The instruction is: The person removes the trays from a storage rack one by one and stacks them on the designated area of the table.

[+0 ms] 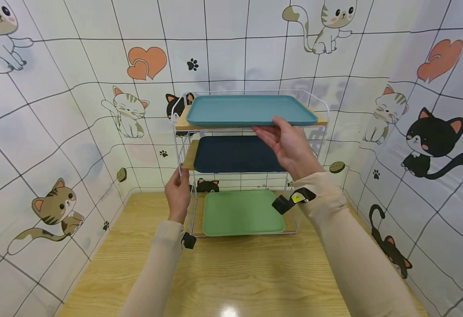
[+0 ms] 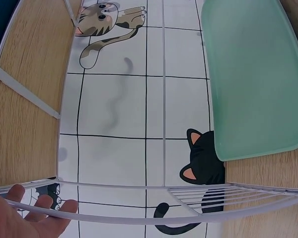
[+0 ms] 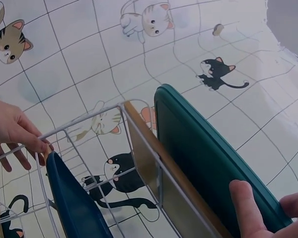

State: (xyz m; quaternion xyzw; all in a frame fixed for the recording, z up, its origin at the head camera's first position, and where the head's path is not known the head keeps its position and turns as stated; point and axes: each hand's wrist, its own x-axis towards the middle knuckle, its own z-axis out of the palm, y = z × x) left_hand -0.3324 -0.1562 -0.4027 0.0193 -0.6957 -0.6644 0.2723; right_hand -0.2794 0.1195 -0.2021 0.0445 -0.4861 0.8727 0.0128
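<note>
A white wire rack (image 1: 192,211) with wooden shelves holds three trays. On its top level is a blue-green tray (image 1: 247,110), its front edge pinched by my right hand (image 1: 295,149), thumb above and fingers underneath. In the right wrist view a narrow gap shows between this tray (image 3: 193,148) and the top wooden shelf (image 3: 154,158). My left hand (image 1: 178,196) grips the rack's left side wire near the middle shelf; its curled fingertips (image 2: 67,213) show in the left wrist view. A dark navy tray (image 1: 235,154) lies on the middle shelf, a green tray (image 1: 243,213) on the bottom one.
The rack stands on a wood-grain table (image 1: 231,268), near its back edge. White tiled-pattern walls (image 1: 223,57) printed with cats and hearts close in the back and both sides.
</note>
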